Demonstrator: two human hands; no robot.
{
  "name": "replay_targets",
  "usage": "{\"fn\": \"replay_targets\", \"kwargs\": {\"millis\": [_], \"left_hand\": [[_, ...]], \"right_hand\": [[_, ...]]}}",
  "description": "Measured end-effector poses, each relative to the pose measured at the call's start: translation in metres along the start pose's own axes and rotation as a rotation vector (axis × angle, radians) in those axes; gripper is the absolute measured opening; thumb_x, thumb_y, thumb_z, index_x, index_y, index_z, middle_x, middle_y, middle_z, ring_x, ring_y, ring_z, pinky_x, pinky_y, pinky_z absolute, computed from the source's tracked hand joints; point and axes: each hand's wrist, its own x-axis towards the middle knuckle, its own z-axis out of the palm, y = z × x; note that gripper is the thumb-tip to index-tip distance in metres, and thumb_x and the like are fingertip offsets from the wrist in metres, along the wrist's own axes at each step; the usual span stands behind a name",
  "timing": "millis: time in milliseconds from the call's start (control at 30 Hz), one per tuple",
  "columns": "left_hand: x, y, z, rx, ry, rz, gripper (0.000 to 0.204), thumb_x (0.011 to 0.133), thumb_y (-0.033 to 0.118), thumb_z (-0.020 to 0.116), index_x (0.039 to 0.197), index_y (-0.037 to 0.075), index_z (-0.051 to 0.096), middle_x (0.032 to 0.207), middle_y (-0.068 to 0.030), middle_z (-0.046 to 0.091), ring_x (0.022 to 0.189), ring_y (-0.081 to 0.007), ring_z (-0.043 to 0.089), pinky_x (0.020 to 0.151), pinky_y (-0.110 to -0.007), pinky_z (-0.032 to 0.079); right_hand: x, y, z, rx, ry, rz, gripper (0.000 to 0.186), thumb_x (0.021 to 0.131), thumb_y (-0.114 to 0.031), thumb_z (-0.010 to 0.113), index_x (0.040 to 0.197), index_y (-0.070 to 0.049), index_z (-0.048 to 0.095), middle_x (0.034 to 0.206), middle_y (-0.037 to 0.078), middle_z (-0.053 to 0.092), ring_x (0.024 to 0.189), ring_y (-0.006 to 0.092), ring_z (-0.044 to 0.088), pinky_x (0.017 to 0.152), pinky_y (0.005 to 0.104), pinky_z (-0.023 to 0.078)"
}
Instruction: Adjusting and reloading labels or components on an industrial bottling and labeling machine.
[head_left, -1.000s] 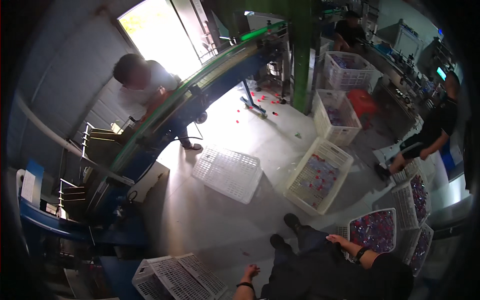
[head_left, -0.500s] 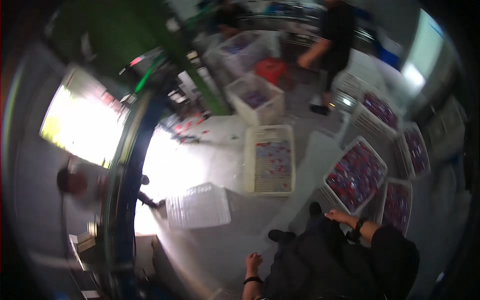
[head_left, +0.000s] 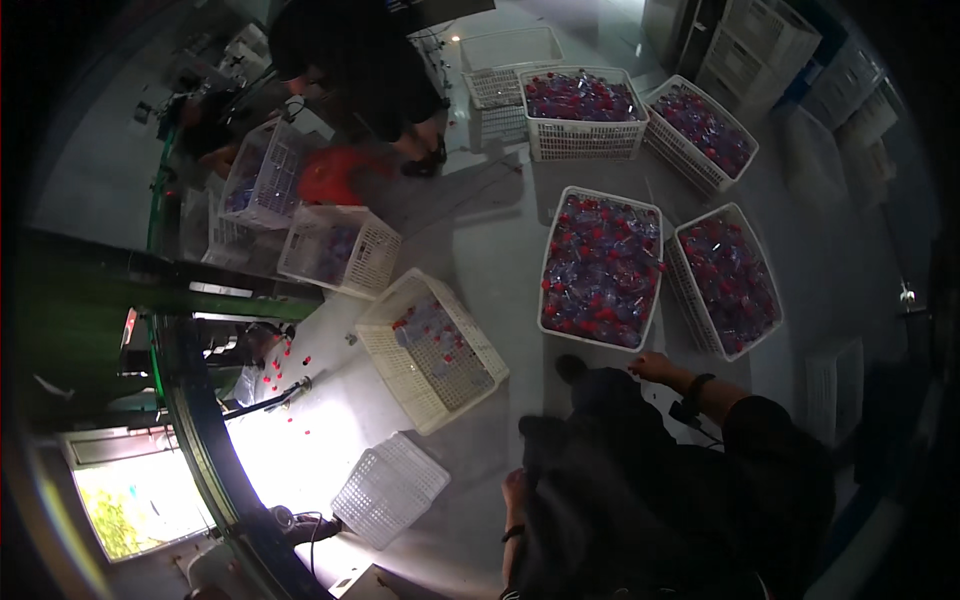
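My right hand hangs near the front of a white crate, its fingers loosely curled and nothing visible in them. That crate is heaped with small clear-violet plastic pieces with red parts; their kind is too small to tell. Low by my dark clothing is my left hand, closed, with no object showing in it. Partly hidden behind the full crate's right side stands a second filled white crate.
Two more filled crates stand farther off. A cream crate holds few pieces; an upturned white crate lies nearer. Red bits litter the floor by the green machine frame. Another person bends beside a red container.
My view has turned to the right, so the filled crates now lie ahead and the cream crate sits farther left. The other person now appears bent over at upper left. Both my hands remain low.
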Motion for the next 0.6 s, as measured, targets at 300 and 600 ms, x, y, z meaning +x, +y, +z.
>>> {"fn": "replay_targets", "kwargs": {"millis": [300, 600], "left_hand": [[0.071, 0.109, -0.053, -0.446, -0.301, -0.162, 0.028, 0.091, 0.013, 0.048, 0.116, 0.003, 0.053, 0.095, -0.0092, 0.067, 0.085, -0.0178, 0.064, 0.067, -0.027, 0.052], [0.214, 0.117, -0.067, 0.257, -0.286, 0.147, 0.032, 0.087, 0.033, 0.049, 0.094, 0.009, 0.068, 0.101, -0.0151, 0.065, 0.096, -0.0317, 0.062, 0.083, -0.041, 0.049]], "right_hand": [[0.004, 0.017, 0.007, 0.567, -0.123, 0.363, 0.051, 0.084, -0.05, 0.059, 0.113, -0.008, 0.061, 0.109, 0.015, 0.062, 0.094, 0.0295, 0.061, 0.079, 0.0472, 0.049], [0.066, -0.047, -0.007, 0.862, -0.555, 0.55, 0.067, 0.083, -0.048, 0.06, 0.137, -0.013, 0.041, 0.141, 0.015, 0.038, 0.129, 0.0342, 0.036, 0.096, 0.051, 0.041]]}}
